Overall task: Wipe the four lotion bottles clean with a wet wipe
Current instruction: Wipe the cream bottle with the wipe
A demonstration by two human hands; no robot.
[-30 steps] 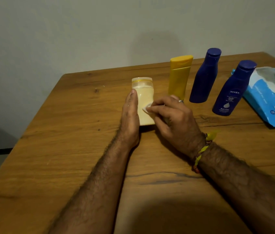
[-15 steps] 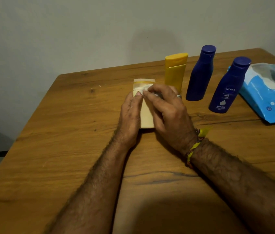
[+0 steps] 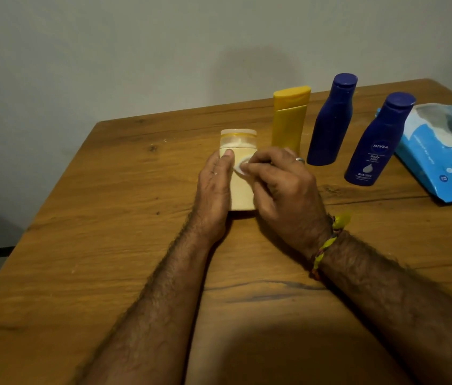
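A cream lotion bottle (image 3: 240, 190) with a clear cap stands upright on the wooden table (image 3: 108, 218). My left hand (image 3: 215, 190) lies against its left side with straight fingers, steadying it. My right hand (image 3: 280, 184) pinches a small white wet wipe (image 3: 240, 168) and presses it on the upper front of the bottle. Behind stand a yellow bottle (image 3: 288, 120) and a dark blue bottle (image 3: 330, 120). A second blue Nivea bottle (image 3: 375, 143) is further right.
An opened blue wet wipe pack (image 3: 447, 162) lies at the right edge of the table. A grey wall rises behind the table. The table's left edge drops off to a dark floor area.
My right hand slid the wipe up the cream bottle toward its cap, then came slightly down again. My left hand stayed against the bottle's side.
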